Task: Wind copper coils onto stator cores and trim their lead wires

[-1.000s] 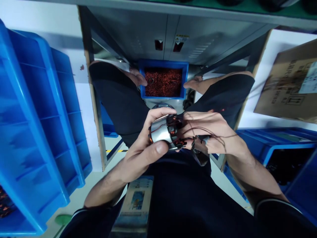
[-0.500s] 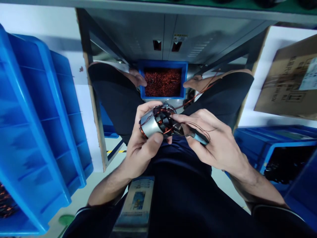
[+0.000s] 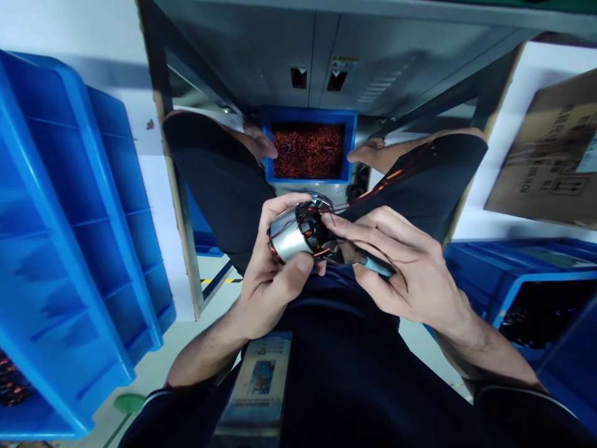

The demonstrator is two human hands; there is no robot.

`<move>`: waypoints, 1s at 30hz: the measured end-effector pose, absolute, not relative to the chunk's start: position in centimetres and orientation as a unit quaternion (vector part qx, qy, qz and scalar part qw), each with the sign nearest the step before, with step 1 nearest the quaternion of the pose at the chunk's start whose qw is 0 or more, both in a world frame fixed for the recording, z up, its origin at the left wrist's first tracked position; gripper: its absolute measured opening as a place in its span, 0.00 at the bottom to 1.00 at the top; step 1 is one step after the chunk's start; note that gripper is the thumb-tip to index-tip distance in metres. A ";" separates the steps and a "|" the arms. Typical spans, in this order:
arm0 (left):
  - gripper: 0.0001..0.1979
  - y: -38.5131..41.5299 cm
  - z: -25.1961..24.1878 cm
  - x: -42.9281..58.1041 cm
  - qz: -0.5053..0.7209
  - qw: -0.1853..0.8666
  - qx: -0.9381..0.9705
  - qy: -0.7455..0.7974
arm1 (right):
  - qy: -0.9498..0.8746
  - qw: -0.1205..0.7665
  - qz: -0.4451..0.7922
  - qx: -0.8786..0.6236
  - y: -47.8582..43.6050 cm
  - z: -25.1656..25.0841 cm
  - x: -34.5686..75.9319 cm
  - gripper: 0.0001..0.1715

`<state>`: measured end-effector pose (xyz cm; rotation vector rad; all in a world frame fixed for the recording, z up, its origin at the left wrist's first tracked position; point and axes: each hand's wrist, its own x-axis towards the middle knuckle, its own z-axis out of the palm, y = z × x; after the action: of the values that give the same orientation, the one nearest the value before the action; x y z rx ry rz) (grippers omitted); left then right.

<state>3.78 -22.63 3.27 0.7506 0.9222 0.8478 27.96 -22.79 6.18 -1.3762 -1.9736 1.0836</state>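
My left hand (image 3: pixel 275 267) is wrapped around a motor stator (image 3: pixel 289 236), a silver cylinder with black insulation and copper windings. It is tilted, its wound end towards my right hand. My right hand (image 3: pixel 401 261) is closed on wire cutters (image 3: pixel 375 264) with a light blue handle, the metal jaws beside the stator's lower right edge. My right index fingertip touches the black end of the stator. Copper wires (image 3: pixel 382 183) run from the stator up over the right thigh, and thin wire loops pass across my right fingers. The jaw tips are hard to make out.
A blue bin (image 3: pixel 308 177) of copper wire bits stands on the floor between my feet. Large blue crates (image 3: pixel 107 249) are stacked at left. At right are a cardboard box (image 3: pixel 545 155) and a blue crate (image 3: pixel 508 274) with dark contents. A grey cabinet (image 3: pixel 280 50) stands ahead.
The stator and my left hand have shifted slightly right. The copper wires have swung up and spread differently over the right thigh. Both hands keep their holds.
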 end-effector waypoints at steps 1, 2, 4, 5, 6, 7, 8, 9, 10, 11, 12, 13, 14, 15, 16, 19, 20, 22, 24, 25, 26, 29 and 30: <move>0.27 -22.6 3.3 3.8 0.382 0.745 0.346 0.424 | -0.726 0.252 0.392 -0.506 -22.7 6.2 28.0 0.48; 0.27 -22.6 3.4 3.8 0.376 0.744 0.348 0.428 | -0.728 0.254 0.385 -0.507 -22.7 6.2 28.0 0.47; 0.28 -22.5 3.5 3.9 0.369 0.743 0.350 0.435 | -0.732 0.262 0.376 -0.504 -22.6 6.0 28.1 0.41; 0.28 -22.4 3.5 3.9 0.368 0.744 0.349 0.436 | -0.732 0.266 0.380 -0.499 -22.5 5.9 28.2 0.38; 0.28 -22.4 3.5 4.0 0.367 0.745 0.348 0.435 | -0.729 0.268 0.389 -0.496 -22.4 5.7 28.2 0.36; 0.28 -22.4 3.5 4.0 0.367 0.746 0.346 0.434 | -0.722 0.268 0.402 -0.496 -22.4 5.4 28.3 0.34; 0.28 -22.3 3.4 4.0 0.368 0.745 0.347 0.435 | -0.712 0.269 0.415 -0.499 -22.3 5.1 28.3 0.33; 0.28 -22.3 3.3 4.1 0.369 0.740 0.352 0.439 | -0.701 0.272 0.423 -0.506 -22.2 4.9 28.3 0.32; 0.28 -22.2 3.3 4.1 0.370 0.732 0.361 0.445 | -0.691 0.276 0.423 -0.517 -22.1 4.6 28.3 0.32; 0.28 -22.1 3.3 4.2 0.371 0.720 0.375 0.451 | -0.684 0.278 0.417 -0.530 -22.0 4.4 28.4 0.33; 0.29 -22.0 3.4 4.3 0.370 0.706 0.393 0.458 | -0.683 0.277 0.407 -0.539 -21.9 4.3 28.4 0.35; 0.29 -21.9 3.5 4.4 0.369 0.692 0.412 0.463 | -0.686 0.272 0.395 -0.547 -21.9 4.2 28.5 0.38; 0.29 -21.8 3.7 4.4 0.369 0.680 0.431 0.464 | -0.693 0.263 0.384 -0.551 -21.8 4.2 28.6 0.40; 0.29 -21.6 3.8 4.5 0.367 0.670 0.451 0.461 | -0.701 0.252 0.374 -0.552 -21.7 4.3 28.7 0.42; 0.30 -21.6 4.0 4.5 0.365 0.664 0.468 0.455 | -0.709 0.245 0.366 -0.551 -21.6 4.4 28.8 0.43; 0.33 -21.5 4.3 4.5 0.358 0.664 0.496 0.429 | -0.721 0.240 0.348 -0.549 -21.5 5.0 29.0 0.40; 0.34 -21.5 4.3 4.5 0.352 0.667 0.500 0.425 | -0.722 0.241 0.344 -0.550 -21.5 5.2 29.0 0.39; 0.35 -21.6 4.4 4.5 0.345 0.665 0.505 0.427 | -0.725 0.241 0.335 -0.552 -21.6 5.5 29.1 0.36; 0.35 -21.7 4.5 4.5 0.341 0.657 0.516 0.432 | -0.727 0.242 0.327 -0.553 -21.8 5.7 29.1 0.34; 0.35 -21.6 4.6 4.5 0.339 0.653 0.521 0.433 | -0.727 0.242 0.325 -0.554 -21.9 5.8 29.2 0.34; 0.35 -21.6 4.6 4.5 0.338 0.648 0.528 0.431 | -0.727 0.244 0.325 -0.553 -22.0 5.9 29.2 0.34; 0.36 -21.5 4.4 4.6 0.338 0.637 0.556 0.412 | -0.725 0.255 0.333 -0.547 -22.3 5.9 29.1 0.35; 0.35 -21.5 4.3 4.6 0.341 0.642 0.558 0.400 | -0.723 0.260 0.340 -0.542 -22.4 5.8 29.1 0.37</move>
<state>4.64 -21.46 4.34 1.2722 0.9108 0.7763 29.06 -22.40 5.80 -1.4667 -1.9593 0.9208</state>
